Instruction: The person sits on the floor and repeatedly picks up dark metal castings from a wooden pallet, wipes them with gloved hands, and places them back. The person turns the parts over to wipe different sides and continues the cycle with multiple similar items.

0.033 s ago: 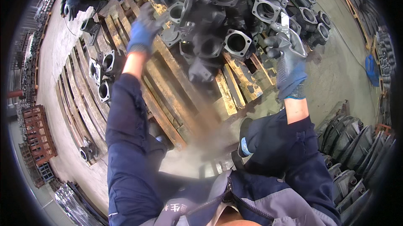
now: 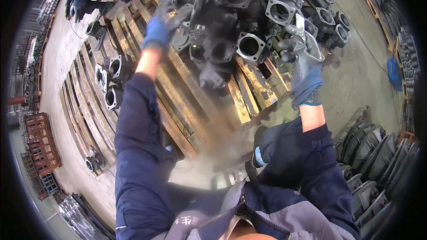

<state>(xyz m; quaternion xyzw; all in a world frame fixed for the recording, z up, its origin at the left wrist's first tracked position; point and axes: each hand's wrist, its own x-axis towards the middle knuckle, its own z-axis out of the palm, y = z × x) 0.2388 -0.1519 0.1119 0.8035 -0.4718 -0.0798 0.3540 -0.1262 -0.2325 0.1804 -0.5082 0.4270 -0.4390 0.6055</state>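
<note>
My left hand (image 2: 161, 28), in a blue glove with a grey coating, reaches to the left edge of a heap of dark metal castings (image 2: 220, 50). Its fingers look spread, though slightly blurred, beside a flanged casting (image 2: 180, 39); whether they touch it I cannot tell. My right hand (image 2: 303, 59), gloved alike, is closed around a flat, light metal strip-like tool (image 2: 300, 22). The tool's tip points up past the fingers, near a casting with a round bore (image 2: 280, 12). Another square-flanged casting (image 2: 251, 46) faces me between the hands.
Wooden pallets (image 2: 178, 88) lie under the heap and to the left. A few castings (image 2: 114, 67) sit on the left pallet. Ribbed dark parts (image 2: 373, 155) stand in rows at right. Another person's gloved hands (image 2: 78, 8) show at upper left.
My left hand has moved slightly right and up toward the castings, and its fingers show more clearly. My right hand keeps the tool, almost unmoved.
</note>
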